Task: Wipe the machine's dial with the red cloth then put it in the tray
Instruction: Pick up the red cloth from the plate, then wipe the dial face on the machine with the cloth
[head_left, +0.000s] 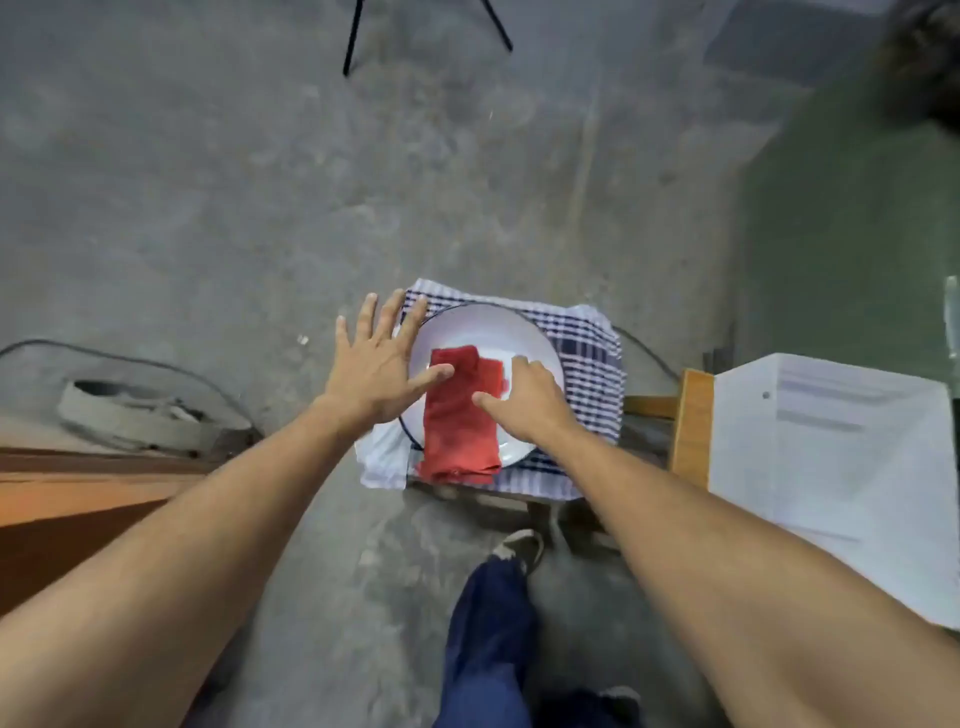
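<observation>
The red cloth (460, 415), lying lengthwise across the tray's (540, 338) near rim, is touched by the nearer right hand (524, 400), fingers curled but not clamped; the left hand (379, 374) is spread flat.

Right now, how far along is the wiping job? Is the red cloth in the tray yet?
The red cloth lies folded in the round white tray, its near end hanging over the rim onto the checked towel. In hand: the right hand rests on the cloth, and the left hand is spread with its thumb touching it. Whether the dial was wiped cannot be told; no machine is recognisable. Left: letting go.
</observation>
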